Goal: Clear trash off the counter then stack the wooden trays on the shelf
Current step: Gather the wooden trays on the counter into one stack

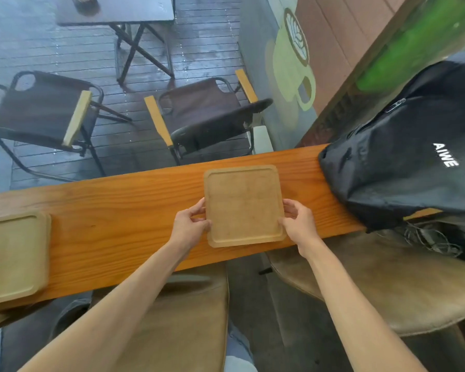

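While the small wooden tray lies flat mid-counter, the left hand and right hand pinch its opposite side rims — a second tray sits well apart at the left end, a black bag at the right.

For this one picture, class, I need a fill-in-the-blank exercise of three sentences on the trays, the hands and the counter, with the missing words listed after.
1. The left hand and right hand grip opposite sides of the square ____.
2. A second tray lies on the counter to the ____ of the held one.
3. At the counter's right end rests a ____ backpack.

Missing words: tray; left; black
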